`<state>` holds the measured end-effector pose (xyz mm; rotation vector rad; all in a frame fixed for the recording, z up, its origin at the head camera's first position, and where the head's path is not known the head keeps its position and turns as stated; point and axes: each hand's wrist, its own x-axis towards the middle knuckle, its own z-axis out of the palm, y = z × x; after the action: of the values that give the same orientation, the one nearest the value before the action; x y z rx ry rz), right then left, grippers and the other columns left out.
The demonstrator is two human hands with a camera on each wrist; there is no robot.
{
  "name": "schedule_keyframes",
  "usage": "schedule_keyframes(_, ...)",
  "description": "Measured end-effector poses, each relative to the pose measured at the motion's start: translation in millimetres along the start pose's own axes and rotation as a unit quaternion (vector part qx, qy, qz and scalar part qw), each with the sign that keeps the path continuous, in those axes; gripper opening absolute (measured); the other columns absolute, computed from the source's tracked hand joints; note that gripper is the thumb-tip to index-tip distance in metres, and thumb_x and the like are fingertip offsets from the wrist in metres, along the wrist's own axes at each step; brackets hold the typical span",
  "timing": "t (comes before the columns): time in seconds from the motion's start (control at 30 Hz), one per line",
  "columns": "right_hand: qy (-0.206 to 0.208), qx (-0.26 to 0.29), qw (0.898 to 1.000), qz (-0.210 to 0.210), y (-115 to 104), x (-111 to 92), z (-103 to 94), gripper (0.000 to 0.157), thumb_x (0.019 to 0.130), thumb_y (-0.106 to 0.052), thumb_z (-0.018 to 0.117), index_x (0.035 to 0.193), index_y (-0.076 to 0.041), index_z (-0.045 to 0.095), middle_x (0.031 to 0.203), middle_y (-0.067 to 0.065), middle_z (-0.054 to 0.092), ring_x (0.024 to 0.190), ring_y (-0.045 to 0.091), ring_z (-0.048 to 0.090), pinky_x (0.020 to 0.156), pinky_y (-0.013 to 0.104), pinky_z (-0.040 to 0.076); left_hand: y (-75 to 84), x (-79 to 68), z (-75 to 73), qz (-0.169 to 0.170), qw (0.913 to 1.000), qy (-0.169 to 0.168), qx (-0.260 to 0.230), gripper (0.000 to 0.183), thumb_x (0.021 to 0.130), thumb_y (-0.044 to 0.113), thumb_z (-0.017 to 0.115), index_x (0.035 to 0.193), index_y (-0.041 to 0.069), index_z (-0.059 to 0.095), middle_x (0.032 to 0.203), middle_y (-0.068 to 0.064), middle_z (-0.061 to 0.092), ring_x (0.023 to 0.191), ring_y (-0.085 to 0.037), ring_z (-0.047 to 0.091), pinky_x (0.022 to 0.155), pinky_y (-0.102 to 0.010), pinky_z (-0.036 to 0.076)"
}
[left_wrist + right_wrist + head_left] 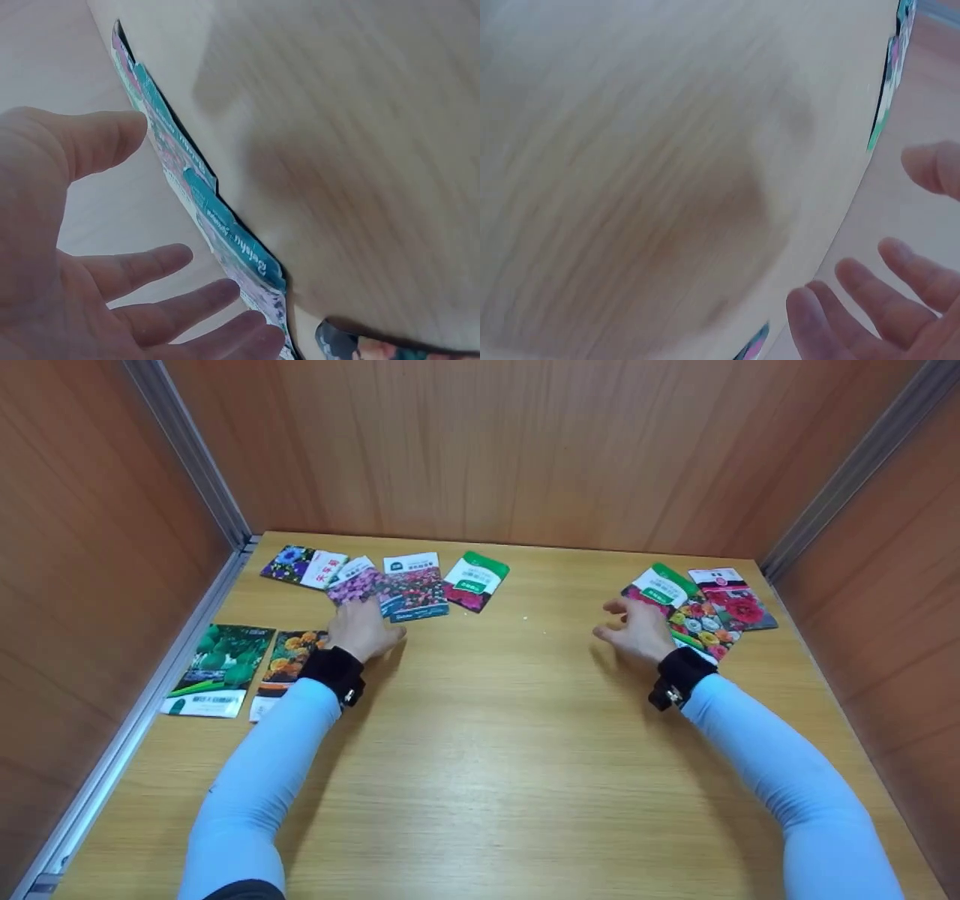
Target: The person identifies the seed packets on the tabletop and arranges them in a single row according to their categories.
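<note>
Pale blue sleeves (240, 810) sat closest on the head feed, arms out over the bench (480, 780). Left hand (365, 628) was at the near end of the purple-flower packet (354, 583), close against the white-topped packet (416, 585). Blue-flower packet (292, 564) lay on its other side, a green-topped packet (476, 581) right of the row. Green-fruit packet (225, 660) and orange-flower packet (289, 660) lay nearer, left. Right hand (637, 630) was beside the right-hand cluster: second green-topped packet (664, 585), mixed-flower packet (705, 624), red-flower packet (739, 604). Thumb and fingers were apart, nothing between them.

Left wrist feed: fingers spread, thumb well off, pinching nothing. Teal packet edges ran behind them. Couldn't confirm fingertip contact from my end.

Right wrist feed: fingers loosely bent and separated, thumb apart, no packet held. Packet edges showed only as slivers at upper right and bottom; couldn't match those to the head feed.

My read: step was arranging packets. They looked thin and flat, so light fingertip pressure and a slide beat a pinch. Overlapped neighbours risked dragging along; I'd have wanted one finger steadying those.
</note>
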<state>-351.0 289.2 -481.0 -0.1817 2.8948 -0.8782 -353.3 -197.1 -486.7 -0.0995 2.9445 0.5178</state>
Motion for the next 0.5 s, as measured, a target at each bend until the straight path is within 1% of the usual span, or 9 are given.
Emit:
schedule_keyframes(0.1,0.026,-0.002,0.999,0.027,9.5,0.9,-14.3,0.060,0.108,-0.035,0.073,0.157,-0.003,0.058,0.160,0.026,0.061,0.146,0.048,0.057,0.125,0.066,0.046,-1.9,0.5,0.2,0.004,1.0000,0.005,-0.002,0.083,0.103,0.049,0.076,0.161,-0.006,0.050,0.153,-0.035,0.062,0.143,-0.056,0.058,0.118,-0.070,0.052)
schedule_keyframes(0.17,0.056,-0.007,0.997,0.048,16.7,1.4,-23.4,0.058,0.108,-0.035,0.072,0.155,-0.003,0.060,0.158,0.026,0.062,0.145,0.047,0.058,0.124,0.066,0.045,-3.9,2.6,0.0,0.004,0.9999,0.014,-0.006,0.080,0.103,0.049,0.076,0.158,-0.006,0.053,0.153,-0.035,0.063,0.144,-0.056,0.058,0.118,-0.070,0.052)
schedule_keyframes(0.23,0.084,-0.011,0.994,0.073,24.5,1.7,-30.6,0.056,0.108,-0.036,0.071,0.153,-0.003,0.062,0.155,0.026,0.065,0.142,0.047,0.059,0.123,0.066,0.046,-5.4,5.7,-0.8,-0.004,0.9996,0.024,-0.017,0.079,0.103,0.048,0.076,0.157,-0.005,0.053,0.155,-0.034,0.062,0.146,-0.056,0.057,0.119,-0.070,0.052)
schedule_keyframes(0.3,0.101,-0.016,0.991,0.092,31.7,2.0,-35.5,0.055,0.108,-0.037,0.070,0.151,-0.003,0.063,0.152,0.025,0.066,0.138,0.046,0.060,0.121,0.065,0.047,-6.9,10.7,-2.9,-0.021,0.9990,0.030,-0.026,0.078,0.104,0.048,0.075,0.157,-0.004,0.053,0.157,-0.035,0.060,0.148,-0.055,0.055,0.120,-0.070,0.051)
schedule_keyframes(0.37,0.104,-0.019,0.989,0.106,36.7,2.0,-37.7,0.055,0.109,-0.038,0.069,0.151,-0.003,0.064,0.151,0.025,0.067,0.135,0.045,0.060,0.118,0.064,0.048,-7.9,17.9,-6.1,-0.047,0.9972,0.036,-0.045,0.076,0.105,0.049,0.073,0.156,-0.004,0.055,0.157,-0.034,0.061,0.147,-0.053,0.056,0.121,-0.067,0.051)
schedule_keyframes(0.43,0.102,-0.017,0.988,0.113,38.7,2.8,-37.3,0.056,0.108,-0.039,0.069,0.151,-0.003,0.063,0.150,0.026,0.066,0.134,0.045,0.060,0.118,0.065,0.048,-7.4,27.6,-10.7,-0.079,0.9936,0.039,-0.070,0.073,0.105,0.050,0.072,0.154,-0.004,0.057,0.155,-0.032,0.063,0.146,-0.051,0.059,0.121,-0.064,0.053)
schedule_keyframes(0.5,0.099,-0.017,0.989,0.112,37.0,4.3,-35.3,0.058,0.108,-0.040,0.070,0.151,-0.002,0.063,0.150,0.026,0.066,0.135,0.045,0.059,0.118,0.065,0.047,-5.9,38.7,-15.3,-0.112,0.9881,0.042,-0.097,0.072,0.106,0.051,0.070,0.151,-0.004,0.060,0.153,-0.030,0.066,0.143,-0.048,0.062,0.121,-0.059,0.054)
